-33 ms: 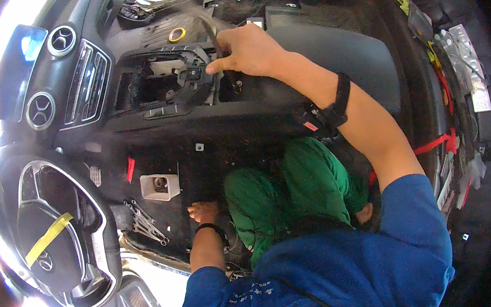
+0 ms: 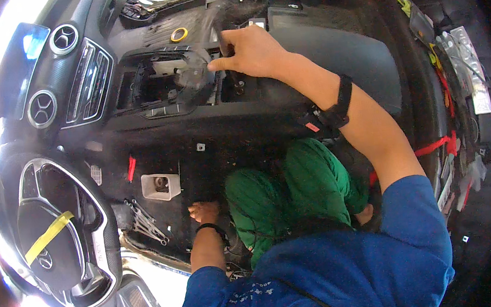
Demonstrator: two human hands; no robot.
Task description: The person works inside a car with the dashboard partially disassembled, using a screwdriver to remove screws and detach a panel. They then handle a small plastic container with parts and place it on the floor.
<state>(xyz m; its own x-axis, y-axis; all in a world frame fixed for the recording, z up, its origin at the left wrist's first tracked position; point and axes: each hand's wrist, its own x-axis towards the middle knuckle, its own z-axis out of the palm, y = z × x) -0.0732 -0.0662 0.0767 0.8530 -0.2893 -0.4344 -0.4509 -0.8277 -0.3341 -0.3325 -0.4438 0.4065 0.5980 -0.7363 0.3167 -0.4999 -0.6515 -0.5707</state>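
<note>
My right hand grips a dark, blurred bar-like tool standing over the centre console, its thumb reaching the edge of a black console frame with an open middle. A small metal fitting shows in the recess below that hand. My left hand rests on the dark car floor with its fingers loosely spread, holding nothing visible. Near it are a white plastic box with small parts inside and several metal wrenches.
The steering wheel with yellow tape fills the lower left, below round air vents. A yellow tape ring lies beyond the console. My green-trousered knees are at lower middle. Red straps and metal strips line the right side.
The upper end of the dark tool in my right hand has swung slightly to the right. My left hand stays in place.
</note>
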